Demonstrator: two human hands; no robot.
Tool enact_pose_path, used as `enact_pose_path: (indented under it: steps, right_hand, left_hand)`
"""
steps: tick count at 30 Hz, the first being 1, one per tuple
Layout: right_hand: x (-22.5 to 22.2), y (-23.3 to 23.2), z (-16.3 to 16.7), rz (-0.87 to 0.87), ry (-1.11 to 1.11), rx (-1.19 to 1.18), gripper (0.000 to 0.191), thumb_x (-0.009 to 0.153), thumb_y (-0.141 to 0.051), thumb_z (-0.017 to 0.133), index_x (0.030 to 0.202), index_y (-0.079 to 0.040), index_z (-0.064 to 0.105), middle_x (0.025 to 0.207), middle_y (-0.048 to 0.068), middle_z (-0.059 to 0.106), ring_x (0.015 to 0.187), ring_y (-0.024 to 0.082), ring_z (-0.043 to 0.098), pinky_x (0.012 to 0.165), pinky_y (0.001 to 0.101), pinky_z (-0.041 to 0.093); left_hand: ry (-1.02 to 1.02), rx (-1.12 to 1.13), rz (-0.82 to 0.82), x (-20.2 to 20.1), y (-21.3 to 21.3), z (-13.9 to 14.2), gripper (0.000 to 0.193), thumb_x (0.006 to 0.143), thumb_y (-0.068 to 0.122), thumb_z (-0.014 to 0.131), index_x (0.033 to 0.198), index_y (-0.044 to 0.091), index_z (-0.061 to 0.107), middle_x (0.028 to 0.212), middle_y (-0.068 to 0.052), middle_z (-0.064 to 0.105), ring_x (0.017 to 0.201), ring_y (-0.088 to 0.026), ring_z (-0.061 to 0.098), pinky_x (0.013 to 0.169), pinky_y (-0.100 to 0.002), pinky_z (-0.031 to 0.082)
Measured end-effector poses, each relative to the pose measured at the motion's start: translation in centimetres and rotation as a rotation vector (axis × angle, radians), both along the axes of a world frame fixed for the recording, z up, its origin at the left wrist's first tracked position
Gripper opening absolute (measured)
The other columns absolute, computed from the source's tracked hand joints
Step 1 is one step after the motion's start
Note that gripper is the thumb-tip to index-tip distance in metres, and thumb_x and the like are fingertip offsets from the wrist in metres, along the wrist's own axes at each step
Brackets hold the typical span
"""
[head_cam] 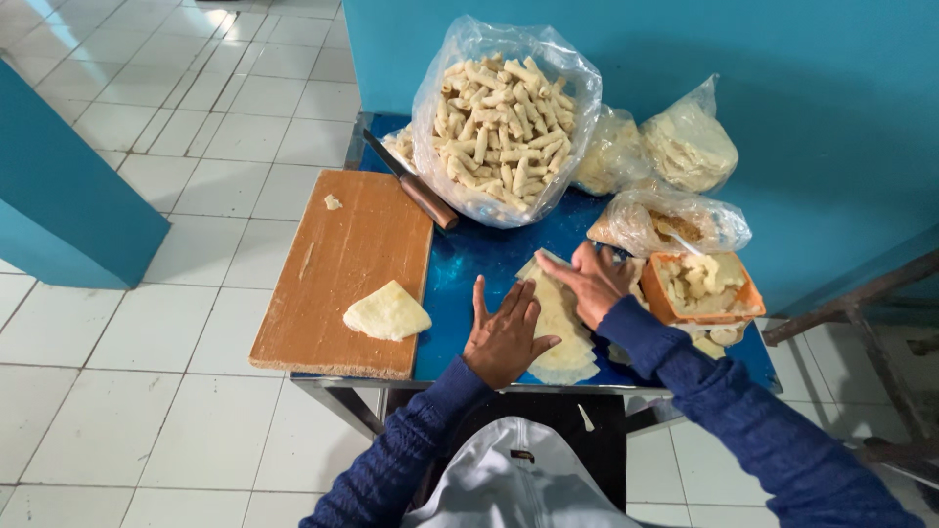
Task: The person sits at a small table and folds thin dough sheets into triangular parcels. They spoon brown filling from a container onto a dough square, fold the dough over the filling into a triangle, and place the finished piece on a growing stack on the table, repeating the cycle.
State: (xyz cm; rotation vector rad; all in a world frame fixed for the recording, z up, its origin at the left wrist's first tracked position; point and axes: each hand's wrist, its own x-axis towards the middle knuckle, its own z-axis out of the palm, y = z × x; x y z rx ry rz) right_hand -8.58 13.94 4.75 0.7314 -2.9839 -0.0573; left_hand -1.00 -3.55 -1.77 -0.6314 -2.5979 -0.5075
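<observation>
Dark blue knitted long sleeves, white garment at the chest, bare hands.

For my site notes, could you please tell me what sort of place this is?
Probably a small food-making spot: a blue table with a big bag of rolls, a cutting board with a knife, and a stack of wrappers under both hands.

My left hand (504, 335) presses flat on the wrapper stack (559, 332); my right hand (594, 281) lifts the top sheet's far corner.
</observation>
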Motion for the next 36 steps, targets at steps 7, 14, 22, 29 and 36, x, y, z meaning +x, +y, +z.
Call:
enact_pose_path:
  steps: [7,14,22,29,36]
  right_hand:
    - [-1.3,-0.8,-0.5,0.100,0.396,0.192,0.080,0.090,-0.004,0.056,0.158,-0.041,0.038,0.125,0.004,0.051,0.118,0.028,0.047,0.100,0.0659,0.031]
    - [0.2,0.8,-0.2,0.191,0.323,0.278,0.088,0.087,-0.002,0.056,0.154,-0.053,0.031,0.133,0.006,0.051,0.118,0.030,0.048,0.099,0.0643,0.029]
    - [-1.3,0.1,-1.0,0.121,0.280,0.256,0.091,0.087,0.000,0.058,0.159,-0.048,0.030,0.129,0.003,0.051,0.121,0.028,0.047,0.104,0.0651,0.027]
    - [-2.1,-0.5,-0.1,0.055,0.366,0.258,0.072,0.090,-0.007,0.061,0.153,-0.038,0.045,0.127,0.002,0.051,0.122,0.025,0.047,0.106,0.0640,0.029]
    - [-0.9,7.0,2.1,-0.043,0.299,-0.146,0.080,0.080,0.005,0.062,0.144,-0.042,0.059,0.101,0.006,0.049,0.103,0.030,0.046,0.088,0.0541,0.036]
  left_hand:
    - [0.020,-0.005,-0.004,-0.2,-0.1,-0.2,0.063,0.098,0.054,0.056,0.123,-0.004,0.056,0.148,-0.024,0.049,0.144,-0.032,0.042,0.116,-0.076,0.009]
    - [0.015,0.012,-0.002,-0.4,-0.1,-0.3,0.064,0.096,0.054,0.057,0.122,-0.004,0.057,0.147,-0.024,0.049,0.141,-0.033,0.044,0.115,-0.076,0.009]
    - [0.012,-0.004,-0.008,-0.6,-0.1,-0.2,0.062,0.097,0.053,0.057,0.120,-0.004,0.057,0.147,-0.025,0.050,0.142,-0.033,0.045,0.116,-0.076,0.008]
    - [0.024,-0.016,0.006,-0.4,0.3,-0.1,0.062,0.097,0.052,0.057,0.123,-0.005,0.057,0.147,-0.023,0.050,0.142,-0.031,0.044,0.116,-0.076,0.007]
    - [0.025,-0.041,0.020,-0.6,0.4,-0.1,0.061,0.098,0.051,0.057,0.124,-0.004,0.057,0.145,-0.021,0.053,0.138,-0.030,0.047,0.117,-0.074,0.007]
